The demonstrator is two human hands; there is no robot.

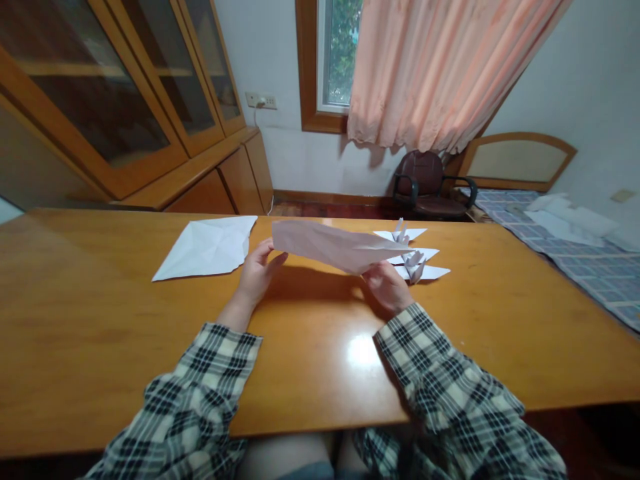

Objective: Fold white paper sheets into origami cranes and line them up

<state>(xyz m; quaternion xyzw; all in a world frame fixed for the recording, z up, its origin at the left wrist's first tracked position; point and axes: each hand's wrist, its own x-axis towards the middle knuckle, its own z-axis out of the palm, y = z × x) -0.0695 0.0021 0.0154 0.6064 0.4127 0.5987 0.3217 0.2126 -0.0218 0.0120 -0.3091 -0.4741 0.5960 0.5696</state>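
Note:
Between my two hands a sheet of white paper (335, 247) is held up above the wooden table (300, 373), tilted so that I see it nearly edge-on. My left hand (257, 270) pinches its left end, thumb in front. My right hand (387, 287) grips its lower edge toward the right, with the fingers partly hidden behind the paper. Just past the right hand stand several folded paper cranes (415, 267), partly covered by the sheet's pointed right end. Left of my left hand lies a creased white paper sheet (205, 247), flat on the table.
A wooden cabinet (200, 147) with glass doors stands beyond the table's left side. Behind the far edge are a dark office chair (425, 177) and a pink curtain (440, 67). To the right is a bed (560, 247) with a checked cover. The table's near edge runs above my lap.

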